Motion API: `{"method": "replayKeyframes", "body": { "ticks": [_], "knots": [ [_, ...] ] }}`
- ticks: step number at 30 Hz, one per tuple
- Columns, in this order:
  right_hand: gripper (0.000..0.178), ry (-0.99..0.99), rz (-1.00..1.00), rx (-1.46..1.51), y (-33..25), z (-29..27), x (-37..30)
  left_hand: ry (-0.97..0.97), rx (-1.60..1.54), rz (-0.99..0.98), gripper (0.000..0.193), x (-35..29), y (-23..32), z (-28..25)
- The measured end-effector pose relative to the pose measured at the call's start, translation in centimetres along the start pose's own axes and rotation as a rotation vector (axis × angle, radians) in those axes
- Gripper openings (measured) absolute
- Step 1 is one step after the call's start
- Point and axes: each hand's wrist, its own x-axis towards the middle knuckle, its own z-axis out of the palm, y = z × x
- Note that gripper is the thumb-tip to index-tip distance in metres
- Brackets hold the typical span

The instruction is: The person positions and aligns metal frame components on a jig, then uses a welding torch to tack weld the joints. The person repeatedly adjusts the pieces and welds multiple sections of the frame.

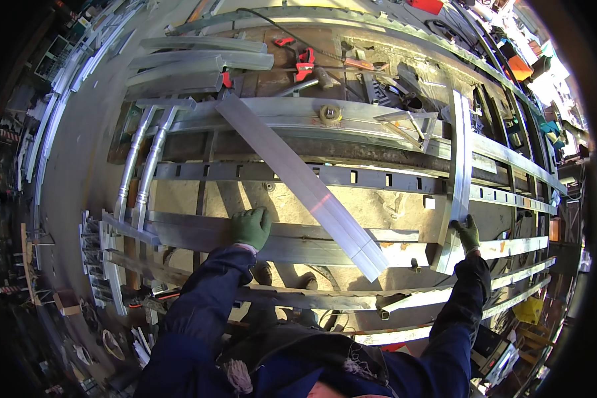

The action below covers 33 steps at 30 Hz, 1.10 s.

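My left hand, in a green glove, is closed over the far edge of a long grey metal beam. Its fingertips are hidden behind the knuckles. My right hand, gloved alike, grips the near right edge of a silvery metal profile that lies front to back across the rails. Between my hands, a wide flat metal profile lies at a slant, its near end beyond the front beam. At the left, two turned metal balusters join short crosspieces.
Slotted rails run across the work frame. Behind them lie a tape roll, a triangular metal bracket, red clamps and stacked metal profiles. An orange-handled tool with a cable lies farther back. My shoes show below the beams.
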Motion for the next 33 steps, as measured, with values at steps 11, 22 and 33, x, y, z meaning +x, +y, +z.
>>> {"method": "replayKeyframes", "body": {
  "ticks": [11, 22, 33],
  "knots": [
    [0.102, -0.298, -0.656, 0.056, -27.9, 16.1, -16.5, 0.016, 0.019, -0.021, 0.020, -0.1, -0.1, -0.8],
    [0.099, -0.884, -0.323, 0.064, -33.0, 22.0, -14.6, 0.069, -0.025, 0.008, 0.019, 0.3, 0.3, -0.8],
    [0.070, -1.030, -0.302, 0.152, -38.4, 25.6, -17.4, 0.004, -0.074, -0.084, 0.038, 0.0, -0.2, -0.4]
  ]
}}
